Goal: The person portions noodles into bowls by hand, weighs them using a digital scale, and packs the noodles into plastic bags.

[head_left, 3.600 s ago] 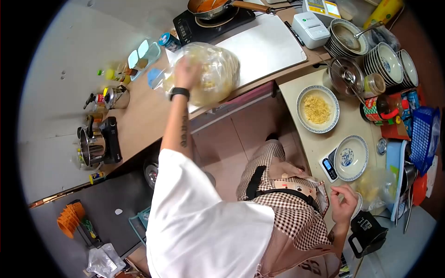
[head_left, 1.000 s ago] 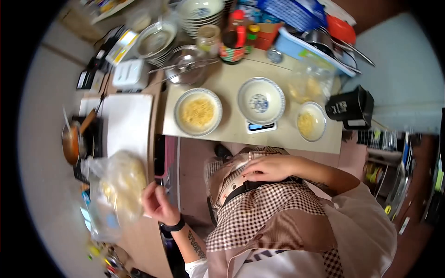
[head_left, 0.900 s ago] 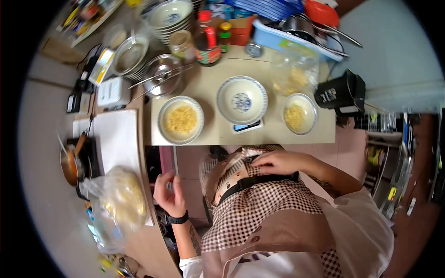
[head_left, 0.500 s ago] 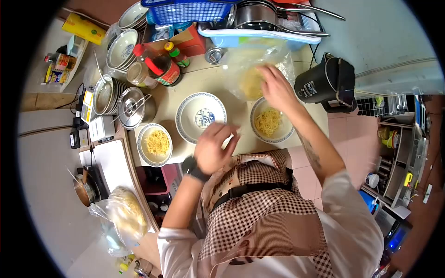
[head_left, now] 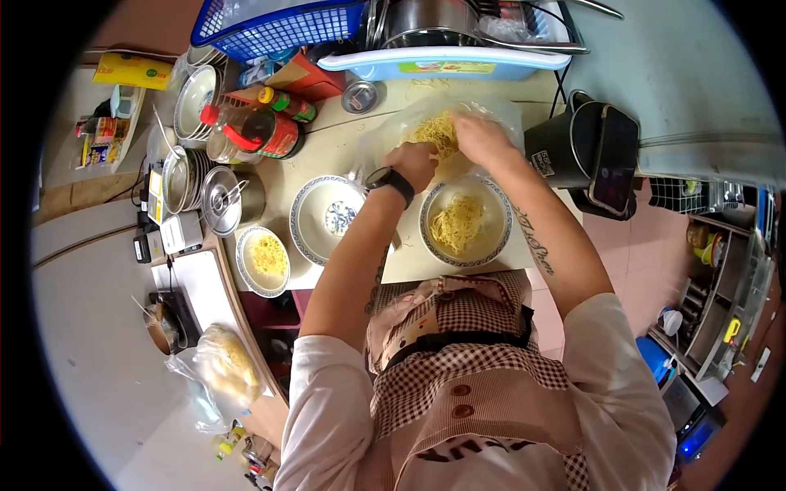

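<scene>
A clear plastic bag (head_left: 385, 135) of yellow noodles (head_left: 435, 135) lies open on the table behind the bowls. My left hand (head_left: 413, 166) is closed on the bag's near left edge. My right hand (head_left: 485, 141) is at the bag's right side, fingers bent down and partly hidden at the noodles; its grip cannot be made out. Just in front stands a patterned bowl with noodles (head_left: 457, 225). Left of it is an empty patterned bowl (head_left: 307, 219), partly behind my left forearm. A smaller-looking bowl of noodles (head_left: 268, 256) stands farther left.
Sauce bottles (head_left: 266, 133), a lidded steel pot (head_left: 223, 200) and stacked bowls (head_left: 196, 102) stand at the left. A blue basket (head_left: 286, 31) and a light blue tray (head_left: 442, 64) line the back. At the right is a black container (head_left: 565, 147). A full plastic bag (head_left: 225, 368) lies lower left.
The view has turned from the side counter to this table. My left hand has moved from over the empty bowl to the bag, which is now spread open. My right hand remains at the bag.
</scene>
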### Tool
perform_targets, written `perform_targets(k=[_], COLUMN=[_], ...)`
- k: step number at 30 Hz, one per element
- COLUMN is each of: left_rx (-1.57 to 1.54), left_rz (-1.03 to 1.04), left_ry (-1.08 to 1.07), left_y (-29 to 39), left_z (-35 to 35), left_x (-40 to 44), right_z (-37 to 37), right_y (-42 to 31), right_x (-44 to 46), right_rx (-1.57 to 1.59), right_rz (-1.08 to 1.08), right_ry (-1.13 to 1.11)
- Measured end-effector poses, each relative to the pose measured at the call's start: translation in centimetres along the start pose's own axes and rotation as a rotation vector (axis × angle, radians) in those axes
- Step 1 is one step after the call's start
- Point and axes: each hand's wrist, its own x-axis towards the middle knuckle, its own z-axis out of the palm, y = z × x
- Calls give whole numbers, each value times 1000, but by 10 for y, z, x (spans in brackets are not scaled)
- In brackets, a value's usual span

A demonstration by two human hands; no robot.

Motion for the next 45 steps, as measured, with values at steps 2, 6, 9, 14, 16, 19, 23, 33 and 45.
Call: perform_targets(k=[2, 6, 9, 14, 16, 19, 23, 33, 45], left_rx=[-61, -140, -218, -768, -1126, -1421, -1642, -1185, -512], left_rz=[24, 16, 5, 224, 30, -180, -231, -387, -705], left_ry=[82, 77, 61, 74, -96, -268, -336, 459, 465], left_y=[0, -15, -23, -35, -2, 14, 9, -36, -11], left_z=[3, 11, 13, 35, -2, -22, -17, 0, -71], left_x=[4, 16, 20, 51, 37, 29, 37, 56, 40], right_z=[15, 61, 73, 22, 14, 1, 15, 46, 53], right_y=[3, 31, 48, 41, 25, 5, 11, 34, 70], right_x=[8, 27, 41, 17, 12, 0, 5, 13, -14], right_rx=[90, 101, 226, 852, 1297, 1717, 1904, 1519, 149], right_rz=[125, 147, 106, 116, 327, 328, 221, 849, 205], right_ry=[26, 139, 89, -6, 120, 80, 37, 237, 312])
